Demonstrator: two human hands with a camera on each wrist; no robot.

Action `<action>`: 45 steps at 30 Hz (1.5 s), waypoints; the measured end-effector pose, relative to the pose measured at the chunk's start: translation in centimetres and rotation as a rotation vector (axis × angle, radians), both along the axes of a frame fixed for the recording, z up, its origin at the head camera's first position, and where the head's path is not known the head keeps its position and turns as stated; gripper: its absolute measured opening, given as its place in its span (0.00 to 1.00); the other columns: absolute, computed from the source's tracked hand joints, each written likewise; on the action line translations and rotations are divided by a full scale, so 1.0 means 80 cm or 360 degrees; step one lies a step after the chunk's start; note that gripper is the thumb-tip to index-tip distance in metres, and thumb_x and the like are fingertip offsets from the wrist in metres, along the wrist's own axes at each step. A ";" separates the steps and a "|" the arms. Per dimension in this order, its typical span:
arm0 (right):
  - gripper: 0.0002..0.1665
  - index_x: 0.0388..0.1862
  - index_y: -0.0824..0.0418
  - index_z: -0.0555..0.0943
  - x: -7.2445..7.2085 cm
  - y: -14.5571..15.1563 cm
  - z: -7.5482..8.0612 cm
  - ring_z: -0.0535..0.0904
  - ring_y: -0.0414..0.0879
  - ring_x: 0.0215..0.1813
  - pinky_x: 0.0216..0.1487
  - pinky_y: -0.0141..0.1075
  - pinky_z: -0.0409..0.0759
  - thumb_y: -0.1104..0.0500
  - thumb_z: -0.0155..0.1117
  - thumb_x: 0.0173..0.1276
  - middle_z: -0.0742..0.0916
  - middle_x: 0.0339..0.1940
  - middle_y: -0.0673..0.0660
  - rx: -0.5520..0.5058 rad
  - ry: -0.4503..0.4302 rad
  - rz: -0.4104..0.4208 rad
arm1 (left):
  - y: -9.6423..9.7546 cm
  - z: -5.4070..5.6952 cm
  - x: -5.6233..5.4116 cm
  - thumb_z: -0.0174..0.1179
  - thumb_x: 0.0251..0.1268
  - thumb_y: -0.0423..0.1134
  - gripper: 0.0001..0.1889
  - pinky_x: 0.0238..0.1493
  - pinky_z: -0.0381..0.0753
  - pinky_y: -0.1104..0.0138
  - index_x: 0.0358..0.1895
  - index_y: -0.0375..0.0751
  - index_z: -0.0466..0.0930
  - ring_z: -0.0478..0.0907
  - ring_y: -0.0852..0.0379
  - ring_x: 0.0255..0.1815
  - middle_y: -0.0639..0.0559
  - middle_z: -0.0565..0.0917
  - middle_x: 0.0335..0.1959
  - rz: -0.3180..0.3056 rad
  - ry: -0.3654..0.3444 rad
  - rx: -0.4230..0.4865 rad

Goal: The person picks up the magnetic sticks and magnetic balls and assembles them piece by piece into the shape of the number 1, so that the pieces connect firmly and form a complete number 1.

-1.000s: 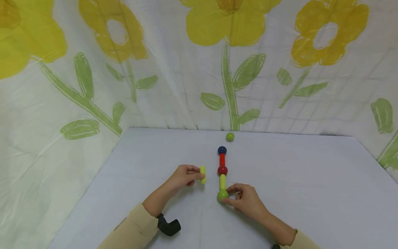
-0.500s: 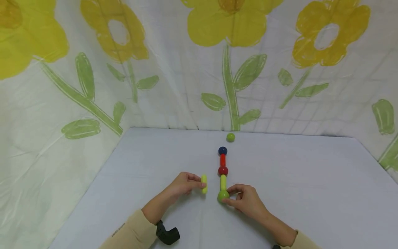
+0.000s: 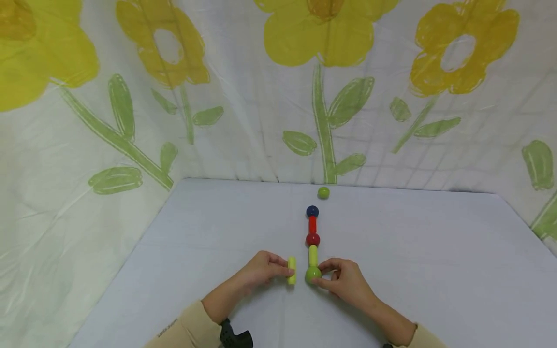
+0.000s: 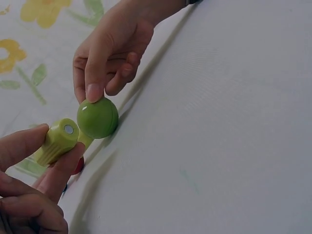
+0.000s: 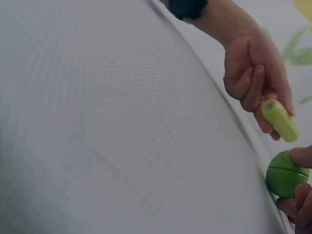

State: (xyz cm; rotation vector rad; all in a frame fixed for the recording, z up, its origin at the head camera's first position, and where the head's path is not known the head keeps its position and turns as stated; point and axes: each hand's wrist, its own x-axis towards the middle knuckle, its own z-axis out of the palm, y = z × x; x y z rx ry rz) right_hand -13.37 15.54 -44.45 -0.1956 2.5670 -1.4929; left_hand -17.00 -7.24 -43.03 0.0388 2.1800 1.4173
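My left hand (image 3: pixel 263 268) pinches a yellow-green magnetic rod (image 3: pixel 291 270) between thumb and fingers, just left of the row of pieces. In the left wrist view a round silver magnet shows in the end of this rod (image 4: pixel 54 141). My right hand (image 3: pixel 345 280) grips a green ball (image 3: pixel 313 275) at the near end of the row. From that ball a second yellow-green rod (image 3: pixel 313 255) leads to a red ball (image 3: pixel 313 239), then a red rod (image 3: pixel 312 224) and a dark blue ball (image 3: pixel 312 211). The right wrist view shows a seam round the green ball (image 5: pixel 286 174).
A loose green ball (image 3: pixel 323 193) lies beyond the blue one, near the back edge of the white table (image 3: pixel 413 241). Behind the table hangs a white cloth (image 3: pixel 243 96) painted with yellow flowers. A black device (image 3: pixel 235 336) sits at my left wrist.
My left hand has come nearer to me and slightly right with its rod, which is now level with the held green ball. The right hand keeps its grip in place.
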 end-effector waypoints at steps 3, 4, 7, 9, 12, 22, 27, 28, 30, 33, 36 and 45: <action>0.19 0.37 0.61 0.83 0.000 0.000 0.000 0.66 0.36 0.13 0.15 0.26 0.63 0.52 0.75 0.49 0.85 0.30 0.51 -0.0004 0.0002 0.0002 | 0.002 -0.002 0.003 0.68 0.51 0.42 0.15 0.18 0.60 0.73 0.38 0.35 0.83 0.63 0.63 0.20 0.59 0.79 0.25 -0.0011 -0.0004 0.0036; 0.19 0.37 0.61 0.83 0.000 0.000 -0.001 0.66 0.36 0.13 0.14 0.26 0.63 0.52 0.75 0.49 0.85 0.30 0.51 -0.0006 0.0003 0.0003 | 0.003 -0.003 0.004 0.68 0.50 0.42 0.15 0.18 0.59 0.73 0.38 0.35 0.83 0.62 0.63 0.19 0.59 0.79 0.25 -0.0016 -0.0004 0.0045; 0.19 0.37 0.61 0.83 0.000 0.000 -0.001 0.66 0.35 0.13 0.14 0.26 0.63 0.52 0.75 0.49 0.85 0.30 0.52 -0.0007 0.0009 0.0004 | 0.005 -0.006 0.006 0.69 0.50 0.42 0.15 0.17 0.59 0.73 0.38 0.35 0.83 0.62 0.64 0.18 0.60 0.79 0.23 -0.0023 -0.0018 0.0061; 0.19 0.37 0.61 0.83 0.000 0.000 -0.001 0.66 0.35 0.13 0.14 0.26 0.63 0.52 0.75 0.49 0.85 0.30 0.51 -0.0005 0.0010 0.0003 | 0.006 -0.006 0.008 0.69 0.50 0.41 0.14 0.16 0.58 0.74 0.37 0.35 0.83 0.61 0.65 0.17 0.61 0.78 0.22 -0.0026 -0.0022 0.0067; 0.20 0.38 0.61 0.83 0.000 0.000 -0.001 0.66 0.36 0.13 0.15 0.26 0.63 0.52 0.75 0.49 0.85 0.30 0.51 0.0000 0.0010 0.0003 | 0.009 -0.006 0.012 0.68 0.51 0.41 0.14 0.16 0.57 0.74 0.37 0.36 0.84 0.59 0.65 0.15 0.60 0.78 0.23 -0.0030 -0.0038 0.0068; 0.20 0.38 0.61 0.82 -0.001 0.001 -0.001 0.66 0.37 0.13 0.15 0.27 0.64 0.52 0.74 0.50 0.83 0.29 0.51 -0.0002 0.0033 0.0019 | 0.017 -0.003 0.024 0.69 0.50 0.42 0.12 0.15 0.56 0.74 0.36 0.39 0.84 0.57 0.65 0.12 0.59 0.80 0.21 -0.0072 -0.0099 0.0050; 0.20 0.38 0.61 0.83 -0.001 0.001 -0.003 0.66 0.36 0.12 0.14 0.27 0.64 0.51 0.74 0.50 0.83 0.29 0.51 -0.0006 0.0043 0.0024 | 0.020 -0.003 0.027 0.69 0.50 0.42 0.12 0.15 0.57 0.74 0.35 0.39 0.84 0.57 0.65 0.12 0.59 0.81 0.20 -0.0095 -0.0072 0.0030; 0.19 0.38 0.60 0.83 -0.001 0.001 -0.003 0.66 0.36 0.12 0.14 0.27 0.64 0.51 0.75 0.50 0.83 0.29 0.51 -0.0009 0.0045 0.0024 | 0.021 -0.003 0.028 0.69 0.50 0.42 0.12 0.15 0.57 0.74 0.35 0.39 0.84 0.57 0.65 0.12 0.58 0.81 0.20 -0.0097 -0.0070 0.0025; 0.19 0.38 0.61 0.83 -0.001 0.001 -0.003 0.66 0.36 0.12 0.14 0.27 0.64 0.52 0.75 0.50 0.83 0.29 0.51 -0.0016 0.0046 0.0023 | 0.022 -0.003 0.028 0.69 0.50 0.42 0.11 0.14 0.56 0.74 0.34 0.40 0.84 0.57 0.65 0.12 0.59 0.81 0.20 -0.0105 -0.0064 0.0011; 0.19 0.38 0.61 0.82 -0.001 0.001 -0.002 0.66 0.36 0.12 0.14 0.27 0.64 0.52 0.75 0.50 0.83 0.29 0.51 -0.0020 0.0043 0.0024 | 0.023 -0.003 0.028 0.69 0.50 0.43 0.11 0.14 0.56 0.74 0.34 0.40 0.84 0.56 0.65 0.12 0.59 0.81 0.20 -0.0121 -0.0060 -0.0007; 0.19 0.38 0.61 0.82 -0.001 0.001 -0.001 0.66 0.36 0.12 0.14 0.27 0.64 0.52 0.74 0.50 0.83 0.29 0.51 -0.0023 0.0035 0.0028 | 0.024 -0.003 0.028 0.69 0.50 0.43 0.11 0.14 0.56 0.74 0.33 0.40 0.84 0.56 0.65 0.11 0.59 0.81 0.19 -0.0136 -0.0056 -0.0016; 0.19 0.38 0.62 0.82 0.000 0.000 0.002 0.65 0.35 0.12 0.14 0.26 0.62 0.53 0.74 0.50 0.83 0.29 0.52 -0.0052 0.0036 0.0023 | 0.026 -0.003 0.032 0.70 0.50 0.42 0.10 0.14 0.56 0.74 0.32 0.40 0.84 0.57 0.65 0.13 0.58 0.82 0.20 -0.0147 -0.0043 -0.0038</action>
